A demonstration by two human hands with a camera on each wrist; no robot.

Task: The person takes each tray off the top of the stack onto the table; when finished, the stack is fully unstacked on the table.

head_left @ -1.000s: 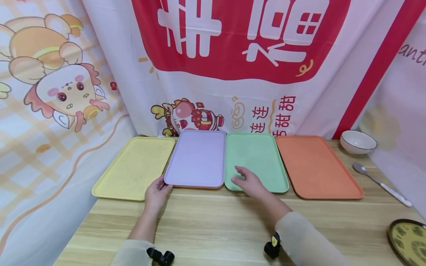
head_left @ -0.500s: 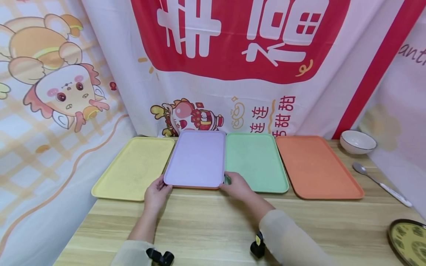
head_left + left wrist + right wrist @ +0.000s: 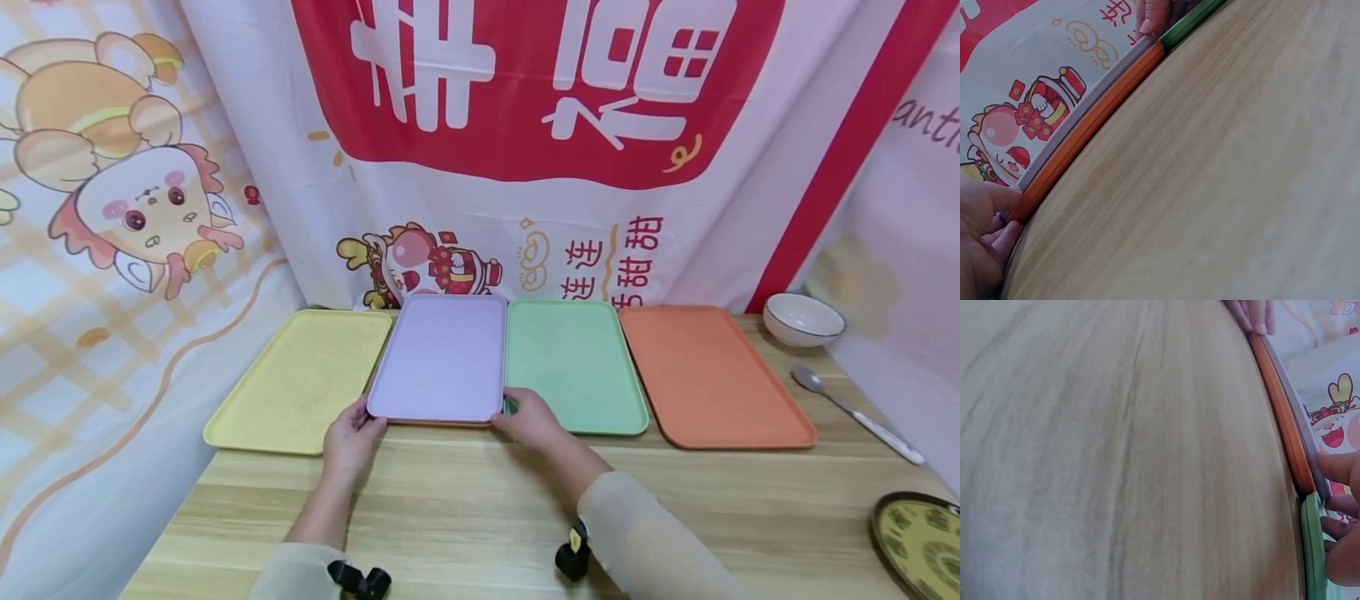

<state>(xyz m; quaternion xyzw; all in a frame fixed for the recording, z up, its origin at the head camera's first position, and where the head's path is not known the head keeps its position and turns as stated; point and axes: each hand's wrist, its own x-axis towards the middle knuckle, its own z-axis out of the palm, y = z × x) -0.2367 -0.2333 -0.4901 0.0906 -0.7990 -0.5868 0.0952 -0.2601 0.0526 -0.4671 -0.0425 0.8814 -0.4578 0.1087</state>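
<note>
A lavender tray (image 3: pixel 442 358) lies on top of an orange tray (image 3: pixel 1094 125), whose front edge shows as a strip beneath it. At the front left corner, my left hand (image 3: pixel 351 435) holds the lavender tray, thumb at the front edge and fingers along the side. My right hand (image 3: pixel 531 421) pinches the front right corner; its thumb is on the lavender rim in the right wrist view, and the other fingers reach over the edge of the green tray (image 3: pixel 577 367). The yellow tray (image 3: pixel 296 383) is beside my left hand.
Another orange tray (image 3: pixel 716 375) lies right of the green one, completing a row against the printed cloth (image 3: pixel 600 167). A white bowl (image 3: pixel 804 321), a spoon (image 3: pixel 862 417) and a round yellow, dark-rimmed object (image 3: pixel 926 542) are on the wooden table (image 3: pixel 450 517) at the right.
My right hand has moved left from over the green tray and taken hold of the lavender tray's front right corner. My left hand has kept its place.
</note>
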